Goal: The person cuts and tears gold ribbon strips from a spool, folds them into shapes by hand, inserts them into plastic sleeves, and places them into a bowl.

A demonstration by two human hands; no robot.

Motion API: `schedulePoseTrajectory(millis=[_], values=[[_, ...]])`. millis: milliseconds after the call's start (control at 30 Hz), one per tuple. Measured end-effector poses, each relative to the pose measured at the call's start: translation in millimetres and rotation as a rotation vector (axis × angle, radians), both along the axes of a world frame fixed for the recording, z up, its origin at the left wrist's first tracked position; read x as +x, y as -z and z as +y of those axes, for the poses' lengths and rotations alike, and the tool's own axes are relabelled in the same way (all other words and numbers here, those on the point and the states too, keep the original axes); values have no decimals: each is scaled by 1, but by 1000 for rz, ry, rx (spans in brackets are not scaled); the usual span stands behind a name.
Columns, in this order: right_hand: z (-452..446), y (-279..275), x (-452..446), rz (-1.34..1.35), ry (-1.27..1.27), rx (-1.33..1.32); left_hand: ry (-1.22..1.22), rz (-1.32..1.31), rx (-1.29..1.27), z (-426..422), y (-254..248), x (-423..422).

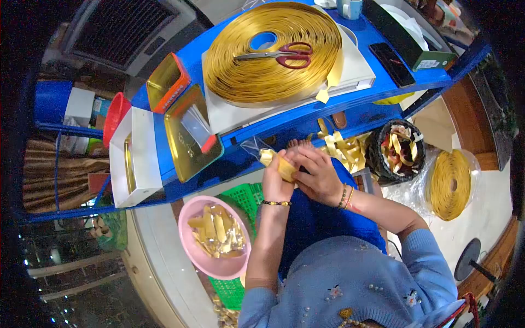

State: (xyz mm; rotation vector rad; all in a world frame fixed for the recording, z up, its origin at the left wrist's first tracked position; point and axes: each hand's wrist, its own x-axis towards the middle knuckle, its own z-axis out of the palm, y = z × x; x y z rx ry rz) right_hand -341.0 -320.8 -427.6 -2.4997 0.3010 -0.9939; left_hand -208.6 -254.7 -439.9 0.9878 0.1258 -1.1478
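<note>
Above my lap, both hands meet at a folded piece of gold ribbon [286,170]. My left hand [278,183] is closed round it, with a clear plastic wrapper [253,146] sticking out past the fingers. My right hand [317,176] presses its fingers against the ribbon's right side. A big coil of gold ribbon [235,71] lies on a white box on the blue table, with red-handled scissors [293,55] resting on top. Left and below my hands, a pink basin [192,251] holds gold pieces, several in clear wrapping.
A blue table [246,128] spans the view beyond my hands. On it are gold trays [191,164], a white box [150,164] and a black phone [392,64]. Right of my knees stand a black bin [377,158] of scraps and another ribbon coil [442,183].
</note>
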Motion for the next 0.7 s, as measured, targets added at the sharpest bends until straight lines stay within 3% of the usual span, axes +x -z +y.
schedulePoseTrajectory(millis=[700], values=[[5,4,-6,85,22,31,-53,94,46,0,-7,-4]])
